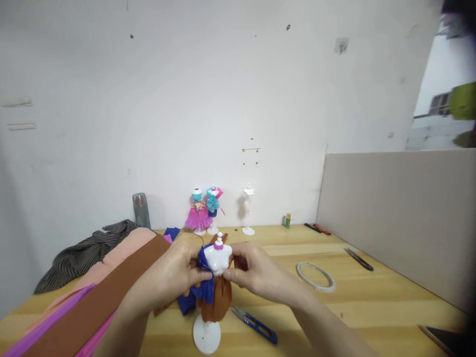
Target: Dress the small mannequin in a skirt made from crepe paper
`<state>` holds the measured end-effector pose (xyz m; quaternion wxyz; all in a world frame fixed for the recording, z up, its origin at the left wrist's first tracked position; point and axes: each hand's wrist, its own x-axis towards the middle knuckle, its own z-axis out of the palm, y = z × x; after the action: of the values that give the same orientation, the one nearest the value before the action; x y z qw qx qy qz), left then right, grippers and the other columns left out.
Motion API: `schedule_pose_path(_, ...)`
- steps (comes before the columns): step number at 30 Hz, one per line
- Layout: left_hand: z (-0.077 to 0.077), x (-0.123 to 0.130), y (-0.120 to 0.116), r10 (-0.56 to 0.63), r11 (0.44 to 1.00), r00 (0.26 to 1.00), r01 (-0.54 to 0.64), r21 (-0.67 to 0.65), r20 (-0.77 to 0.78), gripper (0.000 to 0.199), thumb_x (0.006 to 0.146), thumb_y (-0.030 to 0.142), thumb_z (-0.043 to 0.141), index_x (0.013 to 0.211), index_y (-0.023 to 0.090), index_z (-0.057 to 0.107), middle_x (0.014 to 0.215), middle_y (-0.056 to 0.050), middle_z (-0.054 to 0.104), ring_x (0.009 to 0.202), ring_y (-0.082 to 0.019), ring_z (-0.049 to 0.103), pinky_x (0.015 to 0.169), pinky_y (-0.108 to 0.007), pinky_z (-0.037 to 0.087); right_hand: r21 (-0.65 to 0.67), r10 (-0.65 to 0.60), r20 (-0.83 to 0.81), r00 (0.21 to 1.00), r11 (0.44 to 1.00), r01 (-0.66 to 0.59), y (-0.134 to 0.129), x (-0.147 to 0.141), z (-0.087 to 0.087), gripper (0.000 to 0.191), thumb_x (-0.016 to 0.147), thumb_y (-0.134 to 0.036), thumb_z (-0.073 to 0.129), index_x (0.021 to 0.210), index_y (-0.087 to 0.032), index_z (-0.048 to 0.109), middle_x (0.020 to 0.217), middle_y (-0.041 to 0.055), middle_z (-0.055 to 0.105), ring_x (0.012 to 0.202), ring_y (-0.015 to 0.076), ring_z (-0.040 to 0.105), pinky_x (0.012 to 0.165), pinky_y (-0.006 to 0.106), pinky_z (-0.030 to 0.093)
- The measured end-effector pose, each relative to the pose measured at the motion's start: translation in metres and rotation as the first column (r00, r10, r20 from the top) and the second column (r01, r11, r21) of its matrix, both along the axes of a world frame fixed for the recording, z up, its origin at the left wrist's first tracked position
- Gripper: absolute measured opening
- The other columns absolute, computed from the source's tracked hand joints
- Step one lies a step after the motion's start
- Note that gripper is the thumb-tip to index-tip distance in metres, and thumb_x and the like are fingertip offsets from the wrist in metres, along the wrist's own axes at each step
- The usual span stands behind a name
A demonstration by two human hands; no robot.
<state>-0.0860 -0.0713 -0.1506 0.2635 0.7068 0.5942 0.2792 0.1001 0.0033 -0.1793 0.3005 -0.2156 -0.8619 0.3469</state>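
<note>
A small white dress-form mannequin (218,259) with a pink neck band stands, slightly tilted, on a round white base (207,337) in front of me. A gathered brown crepe-paper skirt (219,300) hangs from its waist. My left hand (176,270) pinches a blue crepe-paper strip (204,290) against the mannequin's left side, and the strip drapes down over the skirt. On the other side, my right hand (253,267) has thumb and fingers closed on the mannequin's torso near the waist. Blue-handled thread snips (255,325) lie on the table just right of the base.
Crepe-paper sheets (100,292) and a striped cloth (89,250) cover the left side, near a flask (141,210). Dressed mannequins (199,215) and a bare one (248,208) stand by the wall. A tape roll (316,276), scissors (359,259) and a glue stick (287,220) lie right.
</note>
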Motion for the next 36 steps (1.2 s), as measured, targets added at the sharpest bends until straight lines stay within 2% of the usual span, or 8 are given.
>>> schedule_pose_path(6,-0.005,-0.001,0.012,-0.059,0.998,0.995,0.056,0.039,0.074,0.010,0.076,0.025,0.056,0.071,0.016,0.057,0.056,0.003,0.055,0.045,-0.010,0.049,0.044,-0.021,0.041,0.037,-0.098,0.017,0.995,0.995,0.098,0.007,0.002,-0.001,0.006,0.077,-0.020,0.061,0.077,-0.016,0.065,0.063,-0.0007,0.057,0.058,0.0115,0.050,0.049,0.021,0.035)
schedule_pose_path(12,-0.013,0.002,0.030,0.037,0.997,0.984,-0.048,0.057,0.176,0.010,0.074,0.024,0.059,0.073,0.014,0.061,0.057,0.002,0.058,0.039,-0.008,0.047,0.040,-0.020,0.037,0.001,-0.170,-0.016,0.985,0.985,0.170,0.026,0.002,-0.009,0.011,0.078,-0.028,0.062,0.073,-0.017,0.060,0.059,-0.0007,0.058,0.055,0.0132,0.055,0.049,0.022,0.040)
schedule_pose_path(18,-0.024,0.003,0.042,0.058,0.982,0.978,-0.092,0.162,0.203,0.012,0.075,0.026,0.059,0.077,0.015,0.064,0.055,0.003,0.058,0.038,-0.008,0.048,0.040,-0.020,0.038,-0.090,-0.091,-0.112,0.990,0.993,0.081,0.039,0.000,-0.011,0.011,0.076,-0.028,0.061,0.077,-0.017,0.059,0.068,0.0009,0.060,0.056,0.0128,0.056,0.052,0.024,0.045)
schedule_pose_path(24,-0.030,0.009,0.048,0.024,0.985,0.975,-0.061,0.164,0.219,0.009,0.075,0.023,0.058,0.076,0.016,0.064,0.056,0.004,0.057,0.039,-0.008,0.046,0.038,-0.019,0.036,-0.154,-0.055,-0.182,0.982,0.988,0.026,0.044,-0.001,-0.010,0.031,0.072,-0.036,0.067,0.096,-0.017,0.060,0.079,0.0028,0.061,0.063,0.0149,0.056,0.053,0.026,0.044)
schedule_pose_path(30,-0.024,-0.003,0.048,0.049,0.976,0.959,-0.104,0.189,0.279,0.014,0.074,0.028,0.060,0.072,0.015,0.064,0.061,0.001,0.063,0.047,-0.011,0.053,0.047,-0.023,0.042,-0.232,-0.096,-0.235,0.967,0.972,0.040,0.062,0.006,-0.013,0.039,0.063,-0.041,0.076,0.090,-0.017,0.062,0.079,0.0035,0.066,0.074,0.0201,0.060,0.063,0.029,0.045)
schedule_pose_path(32,-0.018,-0.018,0.047,0.086,0.955,0.952,-0.163,0.248,0.294,0.017,0.072,0.029,0.059,0.076,0.014,0.067,0.071,-0.003,0.068,0.061,-0.016,0.060,0.057,-0.026,0.047,-0.246,-0.127,-0.251,0.960,0.967,0.064,0.068,0.012,-0.012,0.038,0.062,-0.042,0.076,0.088,-0.017,0.062,0.079,0.0036,0.066,0.075,0.0209,0.061,0.065,0.030,0.045)
schedule_pose_path(34,-0.012,-0.036,0.046,0.209,0.900,0.944,-0.288,0.328,0.254,0.021,0.073,0.032,0.059,0.078,0.014,0.068,0.076,-0.005,0.070,0.071,-0.021,0.064,0.064,-0.030,0.048,-0.253,-0.170,-0.264,0.949,0.962,0.102,0.073,0.017,-0.010,0.036,0.063,-0.041,0.076,0.086,-0.016,0.062,0.079,0.0040,0.067,0.077,0.0219,0.062,0.068,0.031,0.045)
schedule_pose_path(36,-0.008,-0.058,0.047,0.396,0.774,0.896,-0.444,0.452,0.203,0.022,0.071,0.034,0.060,0.076,0.014,0.068,0.078,-0.007,0.070,0.074,-0.023,0.063,0.069,-0.033,0.048,-0.269,-0.207,-0.294,0.933,0.955,0.127,0.076,0.022,-0.009,0.036,0.064,-0.040,0.075,0.088,-0.016,0.063,0.084,0.0053,0.069,0.082,0.0238,0.064,0.072,0.033,0.047)
